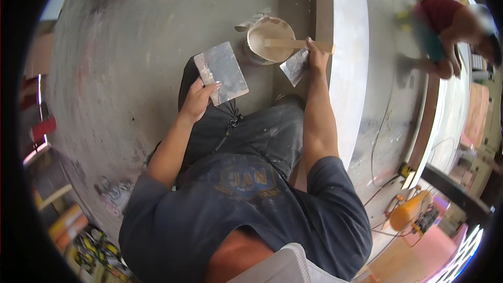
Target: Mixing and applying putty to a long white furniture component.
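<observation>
torso: dark blue shirt [246,215], grey spattered trousers [251,131], nearest the lens.
left hand: left hand [198,99] pinching the near lower corner of a flat steel plate [222,72], thumb on top, other fingers curled beneath; plate held over the lap, long axis running up-left to down-right.
right hand: right hand [316,56] closed around the handle of a putty knife [294,66], blade pointing down-left, toward the plate.
relation: knife blade right of the plate, apart; bucket just beyond both.
bucket: pale filler bucket [270,39] on floor, wooden stick [296,45] across its rim.
surface: white panel edge [348,63] right of right hand; concrete floor [131,47].
room: another person [445,31] crouched far right; orange tool [406,212] lower right.
</observation>
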